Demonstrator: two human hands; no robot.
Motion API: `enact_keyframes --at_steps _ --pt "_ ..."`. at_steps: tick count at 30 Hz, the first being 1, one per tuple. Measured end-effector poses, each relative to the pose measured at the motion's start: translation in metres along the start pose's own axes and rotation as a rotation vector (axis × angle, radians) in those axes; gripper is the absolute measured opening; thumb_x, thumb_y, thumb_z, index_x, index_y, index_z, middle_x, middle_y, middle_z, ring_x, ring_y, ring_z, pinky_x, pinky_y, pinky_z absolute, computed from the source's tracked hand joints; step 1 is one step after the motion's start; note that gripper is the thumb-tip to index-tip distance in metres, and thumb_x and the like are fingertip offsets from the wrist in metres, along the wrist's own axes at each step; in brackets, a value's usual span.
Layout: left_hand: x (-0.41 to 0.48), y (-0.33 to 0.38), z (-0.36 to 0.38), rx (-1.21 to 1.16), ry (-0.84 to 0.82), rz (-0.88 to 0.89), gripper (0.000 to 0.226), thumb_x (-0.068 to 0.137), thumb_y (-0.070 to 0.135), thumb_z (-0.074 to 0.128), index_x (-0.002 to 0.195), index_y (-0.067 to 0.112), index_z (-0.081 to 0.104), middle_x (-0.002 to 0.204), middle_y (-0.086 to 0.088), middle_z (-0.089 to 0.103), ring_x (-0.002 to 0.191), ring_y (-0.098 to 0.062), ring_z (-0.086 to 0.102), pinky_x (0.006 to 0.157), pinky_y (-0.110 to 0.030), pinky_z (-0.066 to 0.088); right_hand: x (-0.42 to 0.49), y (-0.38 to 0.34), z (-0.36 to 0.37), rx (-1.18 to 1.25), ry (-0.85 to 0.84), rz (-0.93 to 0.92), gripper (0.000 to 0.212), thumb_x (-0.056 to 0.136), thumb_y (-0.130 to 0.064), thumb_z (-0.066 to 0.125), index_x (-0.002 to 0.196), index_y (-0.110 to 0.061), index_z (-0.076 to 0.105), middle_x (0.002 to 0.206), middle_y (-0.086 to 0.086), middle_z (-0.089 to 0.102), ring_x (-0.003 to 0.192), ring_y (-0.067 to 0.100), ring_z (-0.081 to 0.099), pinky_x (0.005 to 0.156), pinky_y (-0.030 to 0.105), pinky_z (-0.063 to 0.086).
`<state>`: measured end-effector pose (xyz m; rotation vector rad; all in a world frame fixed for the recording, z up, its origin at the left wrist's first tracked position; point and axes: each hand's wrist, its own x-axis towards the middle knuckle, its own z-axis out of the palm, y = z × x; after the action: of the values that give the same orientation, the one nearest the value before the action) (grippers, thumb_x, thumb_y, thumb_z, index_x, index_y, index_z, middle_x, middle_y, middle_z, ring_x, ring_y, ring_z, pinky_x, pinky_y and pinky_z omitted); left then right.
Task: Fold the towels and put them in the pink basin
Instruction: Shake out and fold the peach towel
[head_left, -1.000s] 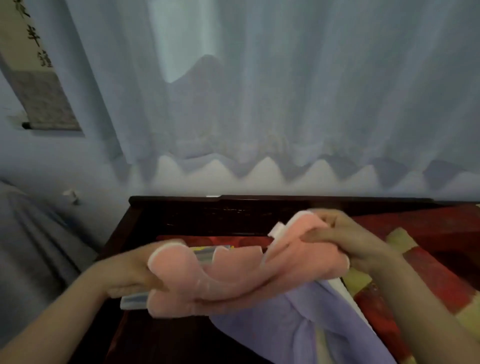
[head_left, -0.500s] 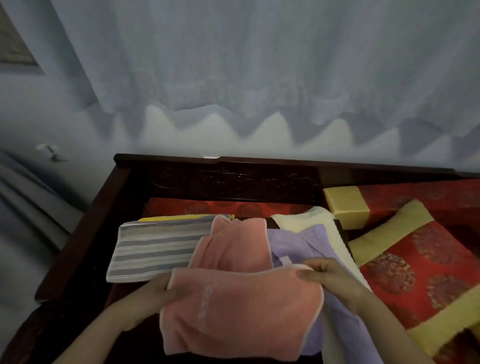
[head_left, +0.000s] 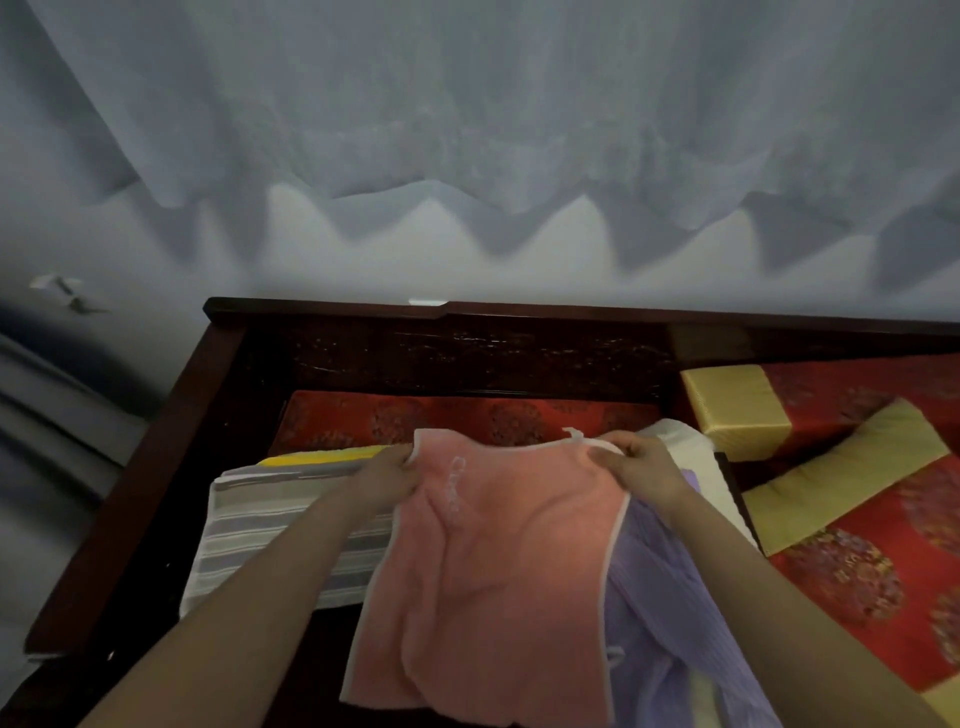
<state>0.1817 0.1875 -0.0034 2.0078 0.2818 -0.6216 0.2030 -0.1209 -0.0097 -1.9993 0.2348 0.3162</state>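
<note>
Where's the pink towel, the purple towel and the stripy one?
pink towel (head_left: 498, 561): head view, middle of the cloth.
purple towel (head_left: 660, 623): head view, ribbed part just right of the pink one.
striped towel (head_left: 249, 514): head view, flat top face, left of the pink one.

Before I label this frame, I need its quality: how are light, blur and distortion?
Head view: dim, bluish light; pink towel, left hand and right hand fairly sharp; far-left edge smeared; curtain throws jagged shadows on the wall; the towel's lettering too soft to read.
</note>
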Motion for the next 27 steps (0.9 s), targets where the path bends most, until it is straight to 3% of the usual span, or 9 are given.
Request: enact_keyframes --at_steps 3,5,8,13,17,19,21,25,27 --pt "0.023 -0.014 0.007 0.007 0.226 -0.092 0.008 0.087 0.017 0.055 0.080 0.016 0.057 0.075 -0.007 0.056 0.065 -0.019 0.052 0.057 -0.026 0.038 0.015 0.019 0.010 -0.086 -0.016 0.011 0.003 0.085 -0.015 0.069 0.083 -0.014 0.071 0.075 -0.006 0.065 0.070 0.007 0.056 0.059 0.009 0.043" --pt "0.033 -0.018 0.012 -0.001 0.297 -0.106 0.026 0.086 0.019 0.058 0.064 0.015 0.044 0.064 -0.008 0.042 0.057 -0.017 0.041 0.055 -0.028 0.029 0.019 0.029 0.015 -0.103 -0.036 0.052 0.016 0.083 -0.023 0.071 0.076 -0.008 0.071 0.068 -0.002 0.062 0.064 0.010 0.053 0.058 0.022 0.041" --pt "0.039 -0.017 0.014 0.001 0.228 -0.103 0.042 0.081 0.014 0.063 0.052 0.019 0.033 0.055 -0.002 0.029 0.051 -0.016 0.032 0.050 -0.027 0.021 0.020 0.037 0.021 -0.077 -0.055 0.071 0.027 0.083 -0.024 0.070 0.059 -0.014 0.063 0.058 -0.004 0.053 0.059 0.010 0.046 0.056 0.026 0.034" --pt "0.040 -0.009 0.015 0.207 0.125 -0.026 0.060 0.071 0.016 0.077 0.039 0.022 0.026 0.040 0.009 0.017 0.044 -0.011 0.020 0.050 -0.028 0.016 0.018 0.038 0.028 -0.011 -0.073 0.089 0.036 0.085 -0.018 0.067 0.051 -0.028 0.062 0.053 -0.015 0.056 0.060 0.007 0.049 0.061 0.023 0.039" --pt "0.043 -0.007 0.022 0.358 0.024 0.034 0.062 0.070 0.019 0.080 0.039 0.019 0.026 0.043 0.005 0.017 0.047 -0.012 0.020 0.047 -0.027 0.015 0.018 0.028 0.032 0.382 -0.152 0.287 0.006 0.086 -0.015 0.067 0.083 -0.020 0.069 0.083 0.001 0.071 0.078 0.015 0.064 0.070 0.026 0.051" --pt "0.046 -0.007 0.020 0.310 -0.010 0.012 0.060 0.069 0.020 0.082 0.042 0.019 0.028 0.048 0.003 0.020 0.048 -0.013 0.022 0.049 -0.028 0.017 0.024 0.027 0.034 0.544 -0.187 0.404 0.019 0.086 -0.018 0.067 0.104 -0.014 0.067 0.100 0.010 0.072 0.091 0.021 0.067 0.075 0.031 0.054" --pt "0.046 -0.006 0.017 0.248 -0.051 -0.051 0.057 0.066 0.021 0.084 0.044 0.019 0.032 0.048 0.003 0.022 0.046 -0.012 0.025 0.048 -0.025 0.019 0.032 0.023 0.040 0.527 -0.237 0.476 0.032 0.087 -0.022 0.066 0.117 -0.010 0.063 0.105 0.011 0.071 0.095 0.022 0.067 0.076 0.031 0.054" --pt "0.045 -0.009 0.014 0.223 -0.071 -0.078 0.051 0.063 0.023 0.085 0.042 0.020 0.038 0.045 0.006 0.028 0.042 -0.009 0.029 0.044 -0.023 0.024 0.039 0.005 0.057 0.217 -0.296 0.535 0.046 0.084 -0.036 0.069 0.121 -0.011 0.056 0.103 0.000 0.066 0.080 0.009 0.060 0.062 0.020 0.046" --pt "0.046 -0.008 0.018 0.317 -0.020 0.046 0.046 0.067 0.022 0.080 0.043 0.017 0.041 0.046 0.006 0.028 0.041 -0.006 0.026 0.044 -0.023 0.022 0.046 0.011 0.061 0.240 -0.217 0.521 0.054 0.076 -0.024 0.078 0.120 0.000 0.059 0.104 0.010 0.069 0.089 0.020 0.066 0.074 0.030 0.056"
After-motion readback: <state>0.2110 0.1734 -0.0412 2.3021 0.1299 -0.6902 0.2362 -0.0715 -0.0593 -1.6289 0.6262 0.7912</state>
